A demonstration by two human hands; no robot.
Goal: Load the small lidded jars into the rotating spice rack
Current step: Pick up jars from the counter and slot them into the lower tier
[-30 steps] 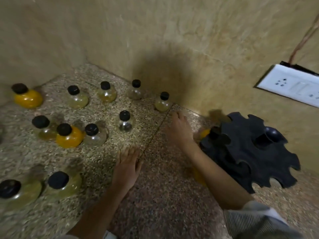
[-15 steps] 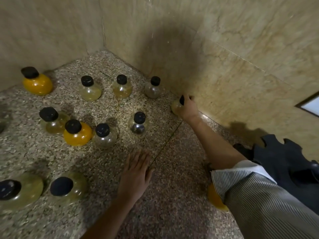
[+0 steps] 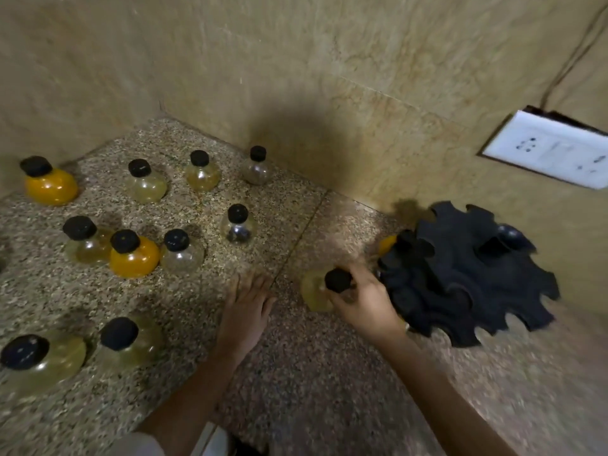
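Pale jar [image 3: 315, 291] gripped in right hand [image 3: 365, 302], just left of the black rack [image 3: 467, 274].

The right-hand grip is closed around the jar below its black lid [image 3: 337, 279]; the jar is tilted and blurred, and whether it is touching the bench [image 3: 296, 373] cannot be told. The left hand [image 3: 245, 306] is laid flat on the bench, fingers spread, grip released, nothing held. The rack is set near the wall, notched rim toward the hand; an orange jar [image 3: 387, 244] is partly seen at its left edge, and whether it is seated in a slot cannot be told. Ten more black-lidded jars are stood on the bench to the left, two of them orange [image 3: 49, 187] [image 3: 133, 258], the rest pale or clear. A white socket plate [image 3: 547, 149] is seen on the wall above the rack.
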